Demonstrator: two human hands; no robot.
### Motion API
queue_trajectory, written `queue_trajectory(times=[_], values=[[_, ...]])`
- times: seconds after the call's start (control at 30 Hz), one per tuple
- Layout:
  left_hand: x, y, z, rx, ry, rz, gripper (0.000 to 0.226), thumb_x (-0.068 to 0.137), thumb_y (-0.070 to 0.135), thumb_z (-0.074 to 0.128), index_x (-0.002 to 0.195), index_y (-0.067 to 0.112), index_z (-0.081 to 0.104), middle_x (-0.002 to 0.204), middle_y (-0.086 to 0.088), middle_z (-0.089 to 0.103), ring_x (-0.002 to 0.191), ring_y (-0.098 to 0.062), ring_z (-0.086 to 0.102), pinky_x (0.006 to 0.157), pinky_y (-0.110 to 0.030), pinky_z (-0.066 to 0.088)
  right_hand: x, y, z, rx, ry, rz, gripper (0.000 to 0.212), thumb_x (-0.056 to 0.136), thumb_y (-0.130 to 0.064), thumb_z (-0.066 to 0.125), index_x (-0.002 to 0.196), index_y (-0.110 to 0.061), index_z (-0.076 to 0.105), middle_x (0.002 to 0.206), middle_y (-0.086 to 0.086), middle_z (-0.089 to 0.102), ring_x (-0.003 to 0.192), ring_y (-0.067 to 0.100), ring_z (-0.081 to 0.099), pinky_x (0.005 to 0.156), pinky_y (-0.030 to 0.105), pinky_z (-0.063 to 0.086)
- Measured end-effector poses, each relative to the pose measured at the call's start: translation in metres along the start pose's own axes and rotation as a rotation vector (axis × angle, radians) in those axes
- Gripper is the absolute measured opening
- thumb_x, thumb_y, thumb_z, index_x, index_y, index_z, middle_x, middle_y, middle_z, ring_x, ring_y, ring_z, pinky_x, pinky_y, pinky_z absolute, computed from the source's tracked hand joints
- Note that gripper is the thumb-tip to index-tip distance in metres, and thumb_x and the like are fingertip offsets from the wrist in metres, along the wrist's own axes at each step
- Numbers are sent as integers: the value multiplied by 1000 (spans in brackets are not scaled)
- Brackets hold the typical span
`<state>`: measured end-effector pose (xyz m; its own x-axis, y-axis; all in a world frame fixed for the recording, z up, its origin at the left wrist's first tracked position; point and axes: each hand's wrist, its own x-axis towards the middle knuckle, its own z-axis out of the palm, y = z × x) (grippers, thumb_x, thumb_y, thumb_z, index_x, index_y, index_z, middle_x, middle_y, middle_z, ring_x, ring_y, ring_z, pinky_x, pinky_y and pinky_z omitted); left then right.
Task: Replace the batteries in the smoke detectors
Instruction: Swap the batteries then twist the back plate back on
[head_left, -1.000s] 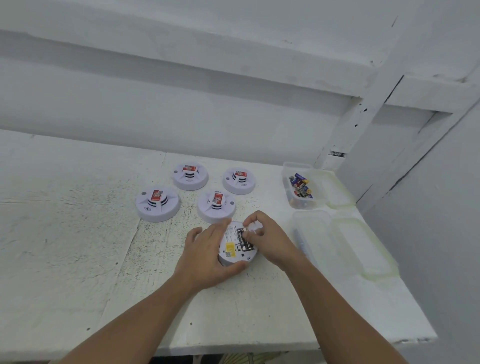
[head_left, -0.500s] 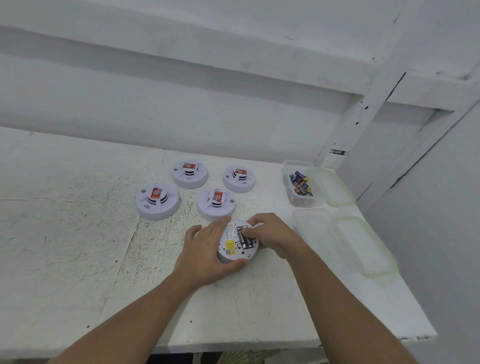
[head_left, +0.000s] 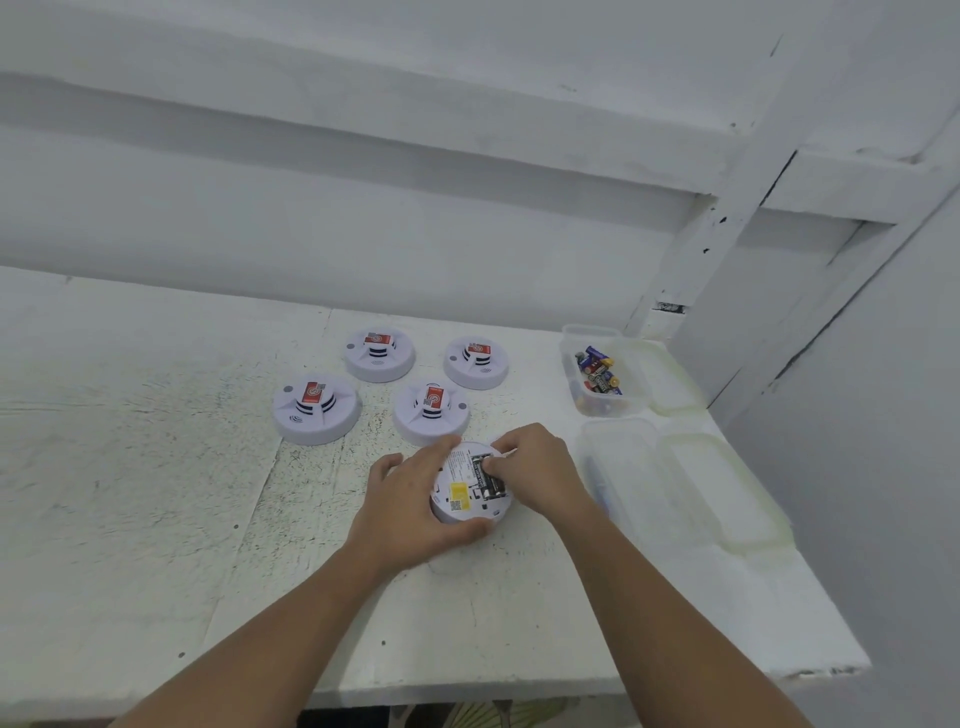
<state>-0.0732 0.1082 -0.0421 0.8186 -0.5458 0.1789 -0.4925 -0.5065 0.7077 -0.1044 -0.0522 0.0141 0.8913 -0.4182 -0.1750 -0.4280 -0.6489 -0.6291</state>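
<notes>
A white smoke detector (head_left: 460, 501) lies upside down on the table, its yellow label and open battery bay facing up. My left hand (head_left: 410, 506) grips it round the near-left rim. My right hand (head_left: 537, 467) reaches in from the right with curled fingers, the thumb and fingertips pinching a dark battery (head_left: 493, 480) that sits in the bay. Several more detectors stand face up behind it, the closest one (head_left: 431, 410) just beyond my fingers, each with a red label on its top.
A clear tub (head_left: 610, 408) holding several loose batteries stands at the back right, its lid (head_left: 670, 384) beside it. A second clear tub (head_left: 634, 467) and lid (head_left: 727, 493) lie right of my right hand. The table's right edge (head_left: 810, 587) is near.
My right hand has shifted slightly left over the battery bay, and its thumb now lies on the battery. My left hand keeps the same grip on the detector.
</notes>
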Motion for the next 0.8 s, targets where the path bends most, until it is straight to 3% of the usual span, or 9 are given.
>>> queue_trajectory(times=[0.07, 0.13, 0.2, 0.3, 0.4, 0.5, 0.63, 0.8], values=[[-1, 3, -2, -4, -6, -17, 96, 59, 71, 64, 140, 31, 33, 115, 27, 45, 102, 28, 23, 110, -32, 16, 0, 3, -2, -1, 68, -26, 16, 86, -23, 64, 95, -12, 72, 92, 2, 71, 84, 16, 64, 73, 26, 49], [-2, 6, -4, -2, -18, -44, 95, 60, 68, 67, 140, 33, 32, 117, 27, 45, 95, 13, 28, 111, -33, 18, 1, 9, -5, -13, 137, -46, 16, 90, -18, 56, 95, -11, 70, 95, 3, 71, 83, 15, 62, 71, 24, 45], [-2, 7, -5, 7, -27, -62, 95, 60, 67, 69, 141, 35, 30, 120, 26, 45, 101, 4, 27, 112, -34, 19, 3, 19, -6, -79, 176, -46, 20, 92, -12, 51, 101, -9, 69, 103, 5, 69, 93, 20, 63, 77, 26, 47], [-3, 8, -6, -11, -21, -77, 94, 61, 65, 72, 141, 36, 30, 117, 29, 43, 95, 6, 23, 112, -34, 20, -1, 33, -1, -197, 141, -72, 26, 92, -11, 47, 107, -5, 67, 112, 9, 67, 103, 24, 60, 89, 31, 47], [-3, 9, -6, -15, -15, -81, 94, 61, 64, 73, 141, 37, 30, 117, 29, 43, 94, 7, 22, 112, -33, 20, -9, 42, 8, -297, 136, -155, 25, 92, -17, 46, 103, -6, 66, 103, 8, 68, 100, 27, 60, 84, 38, 49], [-4, 10, -7, -24, -11, -89, 94, 62, 64, 75, 140, 39, 30, 118, 30, 43, 99, 3, 22, 111, -33, 22, -16, 49, 16, -383, 186, -213, 20, 92, -25, 47, 90, -10, 60, 91, 3, 64, 92, 26, 59, 71, 37, 46], [-4, 5, -5, -50, -42, -141, 100, 56, 71, 73, 140, 45, 27, 123, 32, 42, 119, -11, 23, 105, -32, 28, -30, 52, 18, -476, 268, -168, 27, 96, -35, 47, 107, -13, 58, 108, 1, 58, 102, 22, 52, 83, 31, 41], [-3, 3, -4, -48, -67, -170, 103, 52, 72, 74, 140, 47, 25, 121, 30, 43, 124, -17, 24, 103, -35, 30, -54, 63, 29, -479, 362, -128, 23, 71, -22, 80, 74, -10, 60, 77, 7, 58, 69, 25, 57, 60, 35, 47]])
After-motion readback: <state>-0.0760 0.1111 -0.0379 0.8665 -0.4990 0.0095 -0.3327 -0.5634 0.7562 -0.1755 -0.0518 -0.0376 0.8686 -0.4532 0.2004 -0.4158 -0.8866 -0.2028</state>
